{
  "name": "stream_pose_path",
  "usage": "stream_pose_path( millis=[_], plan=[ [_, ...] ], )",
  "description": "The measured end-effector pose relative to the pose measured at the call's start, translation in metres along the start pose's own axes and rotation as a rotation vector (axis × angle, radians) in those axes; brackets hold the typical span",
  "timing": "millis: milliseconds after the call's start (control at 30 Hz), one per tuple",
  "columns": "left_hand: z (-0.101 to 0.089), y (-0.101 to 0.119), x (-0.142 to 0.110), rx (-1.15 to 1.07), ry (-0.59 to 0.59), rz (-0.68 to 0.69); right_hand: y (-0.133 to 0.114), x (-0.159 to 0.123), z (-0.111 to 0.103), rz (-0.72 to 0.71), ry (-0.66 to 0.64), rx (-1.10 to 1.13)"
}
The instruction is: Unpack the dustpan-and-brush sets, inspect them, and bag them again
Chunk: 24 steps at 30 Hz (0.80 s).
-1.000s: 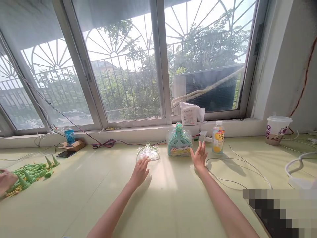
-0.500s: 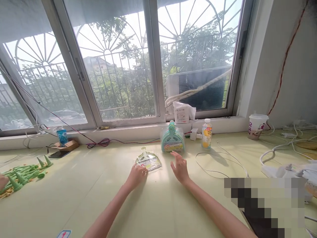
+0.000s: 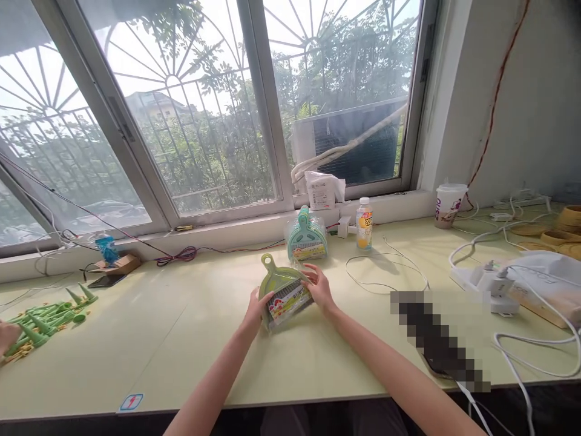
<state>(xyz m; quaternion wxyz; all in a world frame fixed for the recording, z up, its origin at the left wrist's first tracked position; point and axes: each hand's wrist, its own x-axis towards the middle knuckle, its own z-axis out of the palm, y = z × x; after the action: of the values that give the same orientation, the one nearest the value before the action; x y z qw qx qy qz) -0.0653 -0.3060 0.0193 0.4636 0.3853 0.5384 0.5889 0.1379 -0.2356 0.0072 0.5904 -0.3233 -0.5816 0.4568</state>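
Observation:
Between my two hands is a green dustpan and brush set (image 3: 284, 287) in clear plastic wrap, with a printed label across its front and a looped handle at the top. It is tilted up off the table. My left hand (image 3: 258, 306) grips its left edge, and my right hand (image 3: 318, 287) closes on its right edge with the fingers over the upper corner. Just behind stands a stack of similar teal dustpan sets (image 3: 307, 237), also wrapped, near the windowsill.
A juice bottle (image 3: 364, 224) and a white cable (image 3: 385, 266) are right of the stack. Further right are a paper cup (image 3: 449, 206) and a power strip (image 3: 492, 284). At left, another person's hand (image 3: 8, 336) is by green plastic cones (image 3: 49, 321). A white packet (image 3: 323, 191) sits on the sill.
The green dustpan set has been lifted from lying on the table and tilted up towards me. My right hand has come across from near the teal stack onto its right side.

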Motion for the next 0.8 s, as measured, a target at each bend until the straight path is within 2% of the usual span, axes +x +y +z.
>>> stream_pose_path(
  millis=[67,133,200,300,367,467,567,700,800],
  plan=[
    [0.017,0.01,0.013,-0.088,-0.112,-0.083,-0.008,0.002,-0.007,-0.114,0.052,-0.08],
    [0.033,0.014,0.025,-0.156,-0.136,-0.068,-0.013,0.002,-0.013,-0.234,0.12,-0.294],
    [0.045,0.011,0.034,-0.242,-0.111,-0.017,-0.016,0.0,-0.017,-0.355,0.156,-0.563],
    [0.053,0.0,0.04,-0.37,-0.041,0.018,-0.015,-0.004,-0.015,-0.436,0.037,-0.8],
    [0.051,-0.006,0.04,-0.418,-0.014,0.04,-0.012,-0.006,-0.01,-0.382,-0.05,-0.815],
    [0.044,-0.006,0.035,-0.454,0.004,0.073,-0.006,-0.005,-0.004,-0.213,-0.071,-0.673],
    [0.042,-0.003,0.029,-0.486,0.024,0.093,0.001,-0.002,-0.005,0.02,-0.036,-0.395],
    [0.047,0.0,0.021,-0.519,-0.018,0.108,0.01,0.005,-0.01,0.379,0.067,0.043],
    [0.049,0.002,0.017,-0.527,-0.087,0.082,0.015,0.009,-0.012,0.44,0.113,0.265]
  ],
)
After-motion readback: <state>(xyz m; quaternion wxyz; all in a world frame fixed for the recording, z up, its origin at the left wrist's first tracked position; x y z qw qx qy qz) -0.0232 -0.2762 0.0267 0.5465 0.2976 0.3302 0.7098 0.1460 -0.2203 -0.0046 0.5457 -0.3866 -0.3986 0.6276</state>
